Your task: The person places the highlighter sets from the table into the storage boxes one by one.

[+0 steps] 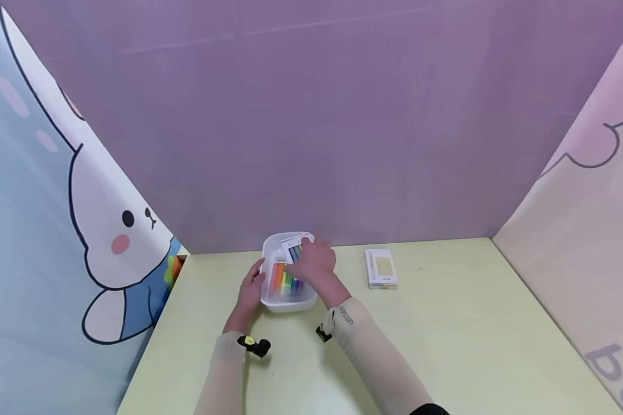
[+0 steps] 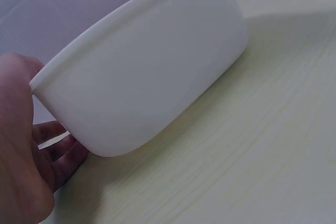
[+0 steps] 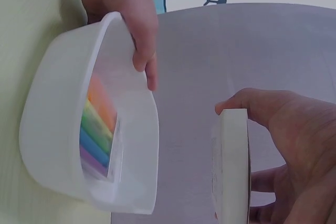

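A white plastic bin point(image 1: 291, 307) stands on the table near the back wall. My left hand point(image 1: 249, 294) grips its left side, thumb at the rim and fingers along the outer wall, as the left wrist view shows. Inside lies a pack of rainbow-coloured markers point(image 1: 278, 279), its colours also visible in the right wrist view. My right hand point(image 1: 315, 264) holds a flat white box point(image 3: 234, 166) by its edges, thumb on one side and fingers on the other. In the head view this box overlaps the bin's far end and shows several dark bluish sticks on its face.
To the right of the bin, a white box with a yellowish panel point(image 1: 381, 267) lies on the pale table point(image 1: 446, 334). A purple backdrop point(image 1: 311, 127) rises at the table's back edge. Printed cloths hang at the left and right sides.
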A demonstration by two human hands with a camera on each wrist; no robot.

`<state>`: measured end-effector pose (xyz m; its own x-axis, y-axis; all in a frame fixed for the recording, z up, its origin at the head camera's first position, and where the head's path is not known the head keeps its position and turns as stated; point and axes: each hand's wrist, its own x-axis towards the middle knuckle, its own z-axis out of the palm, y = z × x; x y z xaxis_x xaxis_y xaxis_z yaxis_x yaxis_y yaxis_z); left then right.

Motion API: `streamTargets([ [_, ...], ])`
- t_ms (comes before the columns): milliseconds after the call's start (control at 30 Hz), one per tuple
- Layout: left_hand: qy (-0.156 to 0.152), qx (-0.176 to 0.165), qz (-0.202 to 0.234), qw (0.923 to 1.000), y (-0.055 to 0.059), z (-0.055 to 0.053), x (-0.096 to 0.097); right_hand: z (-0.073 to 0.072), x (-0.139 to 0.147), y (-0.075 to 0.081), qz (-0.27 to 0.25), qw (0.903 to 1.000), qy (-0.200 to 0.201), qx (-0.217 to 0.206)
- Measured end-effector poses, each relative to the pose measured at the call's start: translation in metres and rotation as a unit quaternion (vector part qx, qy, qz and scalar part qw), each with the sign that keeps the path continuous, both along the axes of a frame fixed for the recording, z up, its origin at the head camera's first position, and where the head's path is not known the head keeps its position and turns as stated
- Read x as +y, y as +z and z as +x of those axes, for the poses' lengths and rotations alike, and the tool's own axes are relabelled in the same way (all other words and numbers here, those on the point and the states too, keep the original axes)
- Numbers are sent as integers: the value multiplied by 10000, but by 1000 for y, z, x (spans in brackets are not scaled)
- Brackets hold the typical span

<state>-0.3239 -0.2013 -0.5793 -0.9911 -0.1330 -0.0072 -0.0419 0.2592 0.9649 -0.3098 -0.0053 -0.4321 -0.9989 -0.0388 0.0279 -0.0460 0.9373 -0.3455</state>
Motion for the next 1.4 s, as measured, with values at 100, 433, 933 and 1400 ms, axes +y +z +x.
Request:
streamTargets([
  [100,66,-12,-60,10000,1,-3,0,-2,-5,3,43,9999,69,-114],
  [433,91,-21,-34,10000,3,-5,4,-7,-19,-1,110,9998,165,-97],
  [933,-144,-18,472,9988,4,-3,-5,-9,-43,-18,324,9994,71,-79],
  [1400,-345,-63,701,9969,32,16,-2,-7,-47,-22,288,9995,155,-23],
])
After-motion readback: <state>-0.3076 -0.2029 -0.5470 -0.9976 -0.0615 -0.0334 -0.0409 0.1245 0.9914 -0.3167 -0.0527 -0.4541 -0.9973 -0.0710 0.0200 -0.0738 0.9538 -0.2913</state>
